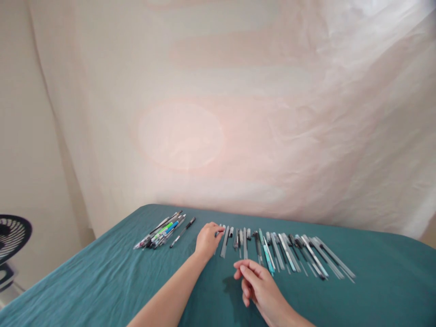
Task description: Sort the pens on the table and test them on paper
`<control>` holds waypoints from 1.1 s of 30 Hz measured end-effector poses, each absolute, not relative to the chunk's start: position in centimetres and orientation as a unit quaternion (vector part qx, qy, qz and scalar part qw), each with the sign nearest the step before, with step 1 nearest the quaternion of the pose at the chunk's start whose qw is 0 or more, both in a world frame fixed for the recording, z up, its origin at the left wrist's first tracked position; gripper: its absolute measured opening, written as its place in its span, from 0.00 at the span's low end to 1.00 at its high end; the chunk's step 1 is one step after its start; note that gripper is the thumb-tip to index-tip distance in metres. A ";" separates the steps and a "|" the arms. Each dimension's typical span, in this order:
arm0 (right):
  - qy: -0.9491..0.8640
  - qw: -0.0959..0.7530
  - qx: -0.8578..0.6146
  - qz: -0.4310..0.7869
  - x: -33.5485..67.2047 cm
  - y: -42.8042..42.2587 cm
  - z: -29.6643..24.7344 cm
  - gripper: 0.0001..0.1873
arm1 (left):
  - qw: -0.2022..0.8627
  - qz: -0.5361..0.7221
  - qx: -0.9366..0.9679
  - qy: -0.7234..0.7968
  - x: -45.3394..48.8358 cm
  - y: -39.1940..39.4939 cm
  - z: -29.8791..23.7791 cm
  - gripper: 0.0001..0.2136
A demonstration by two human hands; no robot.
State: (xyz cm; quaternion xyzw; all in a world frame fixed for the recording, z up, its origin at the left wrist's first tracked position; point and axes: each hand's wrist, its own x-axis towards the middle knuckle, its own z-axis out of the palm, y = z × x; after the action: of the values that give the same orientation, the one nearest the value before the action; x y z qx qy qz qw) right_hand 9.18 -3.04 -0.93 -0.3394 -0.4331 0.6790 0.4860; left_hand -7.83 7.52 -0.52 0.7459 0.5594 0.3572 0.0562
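Note:
My left hand (206,241) reaches to the left end of a long row of disassembled pens. Its thumb and index finger come together beside a translucent pen barrel (225,243); whatever lies between the fingertips is too small to make out. My right hand (259,286) hovers just in front of the row, fingers loosely bent and apart, with nothing visible in it. Several clear barrels, dark caps and thin refills lie side by side in the row, among them a turquoise pen (267,258) and a white pen (287,252).
A heap of assorted pens (163,231), some green and blue, lies at the left on the teal cloth (112,268). Beside the heap is a single black-and-clear pen (183,232). A pale hanging sheet (238,136) is behind the table, and a black fan (13,238) stands at far left.

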 end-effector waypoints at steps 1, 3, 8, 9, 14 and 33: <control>-0.434 0.486 -0.340 0.679 9.2 -3.1 -0.9 0.10 | 0.053 0.354 0.746 0.562 -7.8 7.5 -0.6 0.09; -0.433 0.484 -0.341 0.679 9.2 -3.1 -0.9 0.11 | 0.047 0.350 0.744 0.567 -7.9 7.5 -0.7 0.09; -0.432 0.482 -0.339 0.683 9.3 -3.0 -0.8 0.10 | 0.034 0.339 0.740 0.580 -8.0 7.7 -0.9 0.08; -0.433 0.482 -0.339 0.682 9.3 -3.0 -0.8 0.10 | 0.032 0.338 0.739 0.582 -8.0 7.7 -0.9 0.08; -0.433 0.480 -0.338 0.684 9.3 -3.0 -0.8 0.10 | 0.017 0.336 0.730 0.595 -7.9 7.8 -0.8 0.07; -0.430 0.485 -0.335 0.684 9.3 -3.2 -0.5 0.10 | -0.082 0.209 0.616 0.755 -14.6 9.1 -0.5 0.15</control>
State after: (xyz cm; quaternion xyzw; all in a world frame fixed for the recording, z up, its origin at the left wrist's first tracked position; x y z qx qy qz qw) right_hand 9.30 -3.21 -0.50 -0.3350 -0.4296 0.6840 0.4851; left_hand -14.59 9.08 -0.48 0.6162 0.7549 0.2091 -0.0821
